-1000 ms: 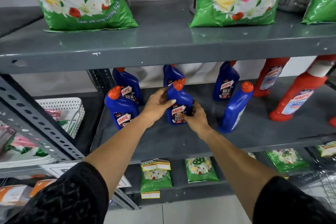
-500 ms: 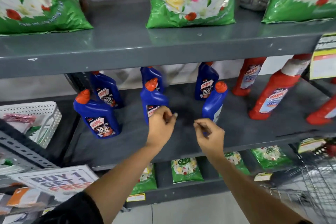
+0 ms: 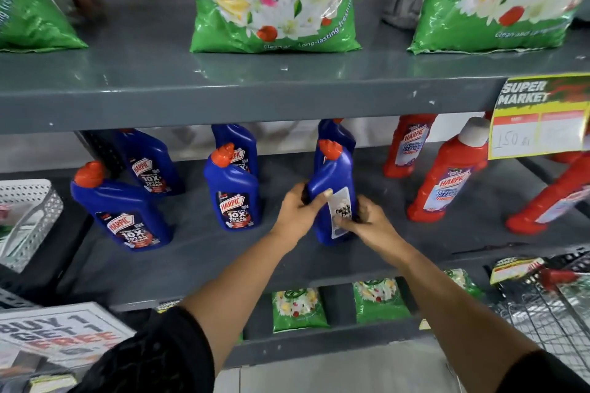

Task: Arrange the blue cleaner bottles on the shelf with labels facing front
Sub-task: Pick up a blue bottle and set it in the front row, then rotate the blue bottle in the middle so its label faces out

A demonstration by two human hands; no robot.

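Several blue cleaner bottles with orange caps stand on the grey middle shelf (image 3: 198,252). Both my hands grip the right front blue bottle (image 3: 332,182), whose white back label with a barcode faces me. My left hand (image 3: 298,212) holds its left side and my right hand (image 3: 367,225) holds its lower right. The front middle bottle (image 3: 234,191) and the front left bottle (image 3: 123,210) show their front labels. Behind them stand three more blue bottles, at back left (image 3: 150,163), back middle (image 3: 238,143) and back right (image 3: 338,132), the last partly hidden.
Red cleaner bottles (image 3: 447,175) stand to the right on the same shelf. Green detergent bags (image 3: 271,0) sit on the shelf above. A yellow price tag (image 3: 539,118) hangs at right. A white basket (image 3: 28,217) is at left, a wire cart (image 3: 549,313) at lower right.
My hands left the middle bottle, now label forward, moved right and took hold of the right front bottle. The view has shifted right.
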